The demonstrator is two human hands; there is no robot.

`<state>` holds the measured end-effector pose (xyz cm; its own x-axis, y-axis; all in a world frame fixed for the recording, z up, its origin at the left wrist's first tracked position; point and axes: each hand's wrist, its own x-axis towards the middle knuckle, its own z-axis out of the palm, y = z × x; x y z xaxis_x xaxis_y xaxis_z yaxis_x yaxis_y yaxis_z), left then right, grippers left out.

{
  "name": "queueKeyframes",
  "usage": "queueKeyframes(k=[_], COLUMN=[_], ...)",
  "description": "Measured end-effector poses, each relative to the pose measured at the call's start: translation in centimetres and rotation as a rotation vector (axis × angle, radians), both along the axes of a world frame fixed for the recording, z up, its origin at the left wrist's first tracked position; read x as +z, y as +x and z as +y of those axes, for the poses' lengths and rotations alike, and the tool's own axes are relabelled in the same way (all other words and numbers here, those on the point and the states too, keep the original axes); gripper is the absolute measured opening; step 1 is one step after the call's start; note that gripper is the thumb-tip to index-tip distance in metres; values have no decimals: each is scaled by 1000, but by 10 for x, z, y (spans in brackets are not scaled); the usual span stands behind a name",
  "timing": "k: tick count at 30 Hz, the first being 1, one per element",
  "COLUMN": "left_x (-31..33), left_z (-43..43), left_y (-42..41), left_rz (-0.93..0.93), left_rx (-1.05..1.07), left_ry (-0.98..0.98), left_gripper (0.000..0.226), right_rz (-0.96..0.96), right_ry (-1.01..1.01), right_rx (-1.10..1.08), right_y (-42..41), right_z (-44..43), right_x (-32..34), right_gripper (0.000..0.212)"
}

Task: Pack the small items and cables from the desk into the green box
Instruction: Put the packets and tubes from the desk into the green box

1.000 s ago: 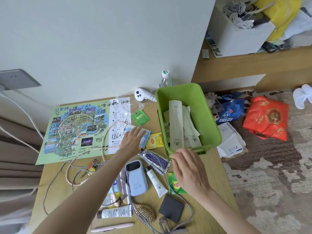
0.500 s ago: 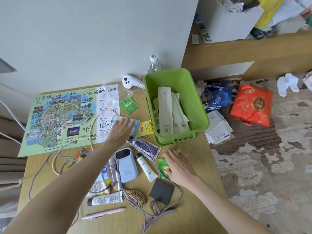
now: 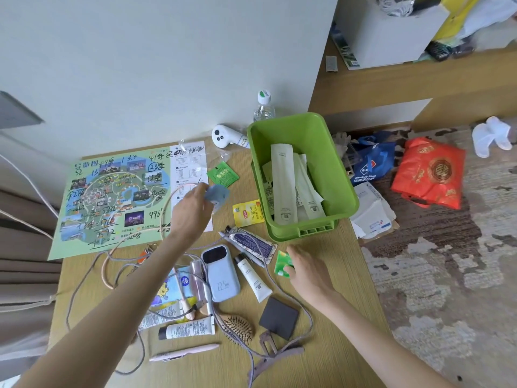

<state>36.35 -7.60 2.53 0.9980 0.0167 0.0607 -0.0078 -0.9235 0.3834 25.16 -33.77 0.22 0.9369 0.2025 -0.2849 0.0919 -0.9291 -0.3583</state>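
The green box (image 3: 340, 175) stands at the desk's far right with long pale sachets (image 3: 282, 186) inside. My left hand (image 3: 193, 211) pinches a small blue packet (image 3: 216, 196) and holds it just above the desk, left of the box. Below the box's near wall, my right hand (image 3: 307, 268) grips a green tea sachet (image 3: 282, 263) on the desk. Between my arms lie a yellow tea bag (image 3: 249, 213), a purple tube (image 3: 250, 243), a blue power bank (image 3: 221, 274), a white tube (image 3: 253, 277) and grey cables (image 3: 279, 281).
A green map sheet (image 3: 112, 197) covers the desk's far left. A white controller (image 3: 223, 135) and a water bottle (image 3: 263, 107) stand by the wall. A hairbrush (image 3: 237, 327), dark square case (image 3: 278, 317), pink pen (image 3: 184, 352) lie near. Bags litter the floor at right.
My left hand has lifted the blue packet off the desk. My right hand dropped from the box's near rim to the green tea sachet and took hold of it.
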Motion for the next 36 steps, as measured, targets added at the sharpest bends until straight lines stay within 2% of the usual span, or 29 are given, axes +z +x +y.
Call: queueKeyframes(k=[3, 6, 8, 10, 13, 17, 21, 24, 28, 31, 36], left_x=[8, 15, 19, 21, 17, 8, 0, -3, 1, 8, 14], left_z=[12, 23, 31, 41, 55, 64, 62, 57, 48, 40, 27], left_y=[-5, -22, -37, -55, -79, -102, -118, -122, -113, -100, -89], left_rz=[95, 237, 319, 411, 513, 512, 440, 406, 366, 323, 294], left_rx=[270, 484, 574, 603, 638, 609, 608, 634, 625, 593, 561], left_ry=[-372, -827, -1003, -1084, -1109, -1149, -1106, -1033, -978, -961, -937], left_gripper=[20, 11, 12, 10, 23, 36, 28, 28, 31, 27, 29], right_rz=[-125, 17, 123, 168, 176, 174, 120, 118, 160, 112, 100], right_ry=[128, 303, 313, 282, 215, 113, 7, -2, 61, 82, 16], right_rx=[-23, -51, -21, -3, -34, -34, -23, -28, -77, -66, 14], right_y=[-4, -4, -3, -4, -5, -8, -10, -11, -7, -1, -7], right_z=[9, 30, 46, 59, 70, 78, 87, 92, 89, 80, 77], right_x=[13, 17, 13, 6, -3, -11, -12, -12, -10, -8, -10], right_gripper=[18, 22, 26, 27, 26, 28, 42, 56, 42, 29, 50])
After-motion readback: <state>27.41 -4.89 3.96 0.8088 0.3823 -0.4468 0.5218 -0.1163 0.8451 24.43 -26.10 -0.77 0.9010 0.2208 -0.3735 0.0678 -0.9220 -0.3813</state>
